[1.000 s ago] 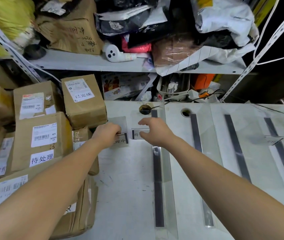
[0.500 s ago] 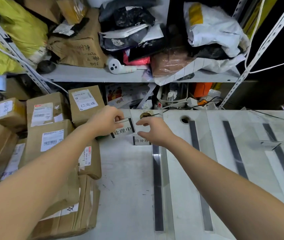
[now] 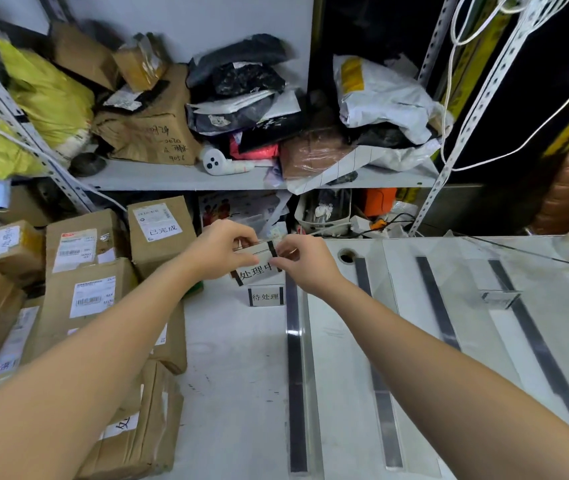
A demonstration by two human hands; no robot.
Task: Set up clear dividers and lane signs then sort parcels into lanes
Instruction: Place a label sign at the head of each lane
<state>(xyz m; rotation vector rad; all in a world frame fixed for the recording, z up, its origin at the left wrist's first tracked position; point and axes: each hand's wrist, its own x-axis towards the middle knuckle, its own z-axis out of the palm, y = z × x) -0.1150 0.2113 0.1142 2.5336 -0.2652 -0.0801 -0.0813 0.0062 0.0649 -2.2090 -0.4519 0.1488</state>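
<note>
Lane sign [image 3: 257, 270] was held over the back of the counter [image 3: 234, 393], pinched at its top edge by left grip [image 3: 220, 249] and right grip [image 3: 305, 263], second sign [image 3: 266, 296] standing just below it, clear dividers [image 3: 296, 375] lying to the right, parcels [image 3: 89, 292] stacked on the left.
</note>
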